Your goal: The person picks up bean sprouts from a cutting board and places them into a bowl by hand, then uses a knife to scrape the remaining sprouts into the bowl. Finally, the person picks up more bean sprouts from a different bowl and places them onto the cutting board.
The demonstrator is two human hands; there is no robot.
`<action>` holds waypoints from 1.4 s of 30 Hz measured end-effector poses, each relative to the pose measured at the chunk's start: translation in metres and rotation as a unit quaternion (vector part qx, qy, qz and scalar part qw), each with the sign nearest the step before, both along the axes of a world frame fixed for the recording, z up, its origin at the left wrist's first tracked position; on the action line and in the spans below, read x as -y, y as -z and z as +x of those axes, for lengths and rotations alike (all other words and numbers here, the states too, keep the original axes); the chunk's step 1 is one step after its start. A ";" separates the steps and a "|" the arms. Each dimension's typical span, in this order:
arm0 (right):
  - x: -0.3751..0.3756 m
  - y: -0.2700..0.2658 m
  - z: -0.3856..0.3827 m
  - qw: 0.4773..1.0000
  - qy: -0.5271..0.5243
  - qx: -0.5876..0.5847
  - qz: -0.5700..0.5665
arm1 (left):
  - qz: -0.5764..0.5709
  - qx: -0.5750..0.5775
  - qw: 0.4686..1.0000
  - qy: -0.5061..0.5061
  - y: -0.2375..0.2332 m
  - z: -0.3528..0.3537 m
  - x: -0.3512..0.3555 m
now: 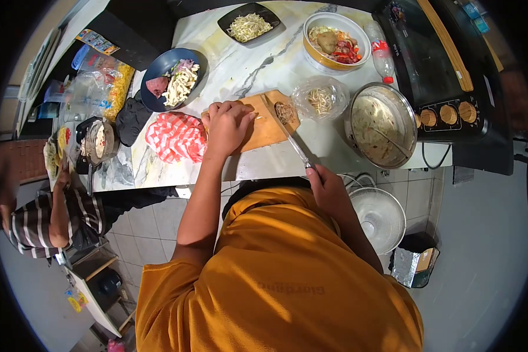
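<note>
My right hand [328, 189] grips the handle of a knife [296, 149], its long blade slanting up across a wooden cutting board [258, 138]. On the board's left part rests my left hand [226, 124], fingers curled down and closed; what lies under them is hidden, with only small pale bits showing by the fingertips. Right of the blade is a small heap of brownish shreds [285, 112]. A clear plastic bag with bean sprouts [320, 101] sits against the board's right end. A crumpled red-and-white checked plastic bag [176, 138] lies beside my left wrist.
Behind the board stand a dark blue plate [149, 73] with chopped food, a black dish [224, 21] of sprouts and a bowl [308, 56] of mixed ingredients. A metal bowl [413, 126] of batter, a bottle [382, 58] and an oven [475, 117] are right. Another person [53, 220] works left.
</note>
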State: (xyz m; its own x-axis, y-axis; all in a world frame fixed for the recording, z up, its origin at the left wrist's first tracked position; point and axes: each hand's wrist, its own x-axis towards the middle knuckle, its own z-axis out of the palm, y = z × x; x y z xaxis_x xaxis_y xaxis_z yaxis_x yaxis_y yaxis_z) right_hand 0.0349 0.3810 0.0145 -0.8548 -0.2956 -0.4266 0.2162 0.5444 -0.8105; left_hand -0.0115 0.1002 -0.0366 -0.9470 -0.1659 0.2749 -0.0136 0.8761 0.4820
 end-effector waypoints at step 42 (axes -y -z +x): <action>-0.009 -0.024 0.014 0.995 0.005 -0.030 0.096 | 0.042 0.022 0.999 -0.025 -0.004 -0.050 0.025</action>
